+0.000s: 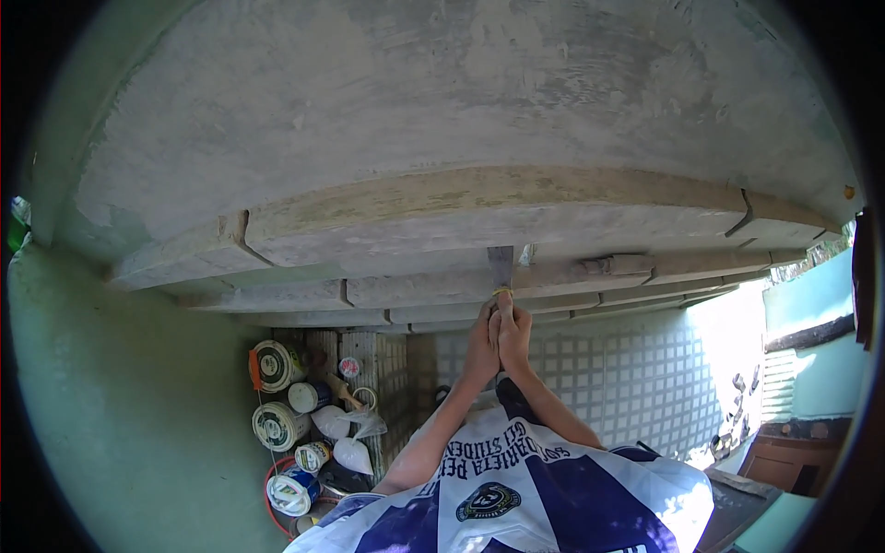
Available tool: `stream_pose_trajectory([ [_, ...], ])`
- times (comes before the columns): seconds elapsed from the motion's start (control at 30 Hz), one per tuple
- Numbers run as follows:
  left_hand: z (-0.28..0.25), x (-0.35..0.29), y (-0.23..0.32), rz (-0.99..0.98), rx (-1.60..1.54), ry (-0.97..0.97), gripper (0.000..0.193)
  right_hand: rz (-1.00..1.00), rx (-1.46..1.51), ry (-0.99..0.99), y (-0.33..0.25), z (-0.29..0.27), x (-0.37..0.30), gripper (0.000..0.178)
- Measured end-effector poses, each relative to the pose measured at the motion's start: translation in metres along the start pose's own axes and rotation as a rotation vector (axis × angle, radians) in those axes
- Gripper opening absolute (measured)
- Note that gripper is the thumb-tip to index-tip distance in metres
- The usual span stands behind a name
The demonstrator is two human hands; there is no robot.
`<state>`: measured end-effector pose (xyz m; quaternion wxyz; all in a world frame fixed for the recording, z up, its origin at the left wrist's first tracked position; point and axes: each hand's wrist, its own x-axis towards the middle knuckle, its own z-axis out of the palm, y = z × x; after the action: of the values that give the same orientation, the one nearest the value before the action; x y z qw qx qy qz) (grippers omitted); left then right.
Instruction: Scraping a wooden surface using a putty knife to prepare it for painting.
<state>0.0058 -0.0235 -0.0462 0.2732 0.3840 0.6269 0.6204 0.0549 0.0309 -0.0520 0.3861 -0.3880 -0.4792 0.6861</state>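
My left hand (pixel 481 345) and my right hand (pixel 514 337) are closed together in front of me, side by side. Between them they grip a putty knife (pixel 501 264) with a flat grey metal blade pointing away from me. A yellow band shows at the base of the blade; the fingers hide most of the handle. The blade overlaps the horizontal ledges in the picture, and I cannot tell whether it touches them. Just ahead of the hands runs a plaster-coated ledge (pixel 498 207), below a large wall patched with grey-white filler (pixel 461 101).
More ledges (pixel 415 291) with dark gaps step down beneath the first. Lower left, buckets (pixel 279 427), plastic bags (pixel 354 455) and a red hoop-like rim crowd beside a green wall (pixel 120 387). A tiled floor (pixel 590 369) lies far below; a brown piece of furniture stands right.
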Motion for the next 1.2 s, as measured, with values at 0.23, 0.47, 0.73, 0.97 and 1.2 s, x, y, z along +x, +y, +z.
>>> stream_pose_trajectory([
  [0.23, 0.005, -0.006, -0.018, -0.046, -0.013, -0.007, 0.036, -0.016, 0.01, -0.005, 0.018, -0.008, -0.001, 0.052],
  [0.47, 0.0, 0.014, 0.023, -0.061, -0.049, -0.013, 0.036, -0.049, -0.006, -0.027, -0.043, 0.011, 0.005, 0.054],
  [0.73, 0.001, 0.007, 0.004, 0.024, 0.045, 0.019, 0.033, -0.03, 0.018, 0.002, -0.012, 0.003, 0.001, 0.053],
  [0.97, 0.002, 0.011, -0.01, 0.087, 0.013, 0.062, 0.033, -0.108, 0.01, -0.013, -0.01, 0.008, 0.009, 0.055],
  [1.2, -0.007, -0.002, -0.002, -0.055, 0.034, 0.016, 0.035, 0.028, 0.061, -0.025, -0.002, 0.008, -0.004, 0.057],
])
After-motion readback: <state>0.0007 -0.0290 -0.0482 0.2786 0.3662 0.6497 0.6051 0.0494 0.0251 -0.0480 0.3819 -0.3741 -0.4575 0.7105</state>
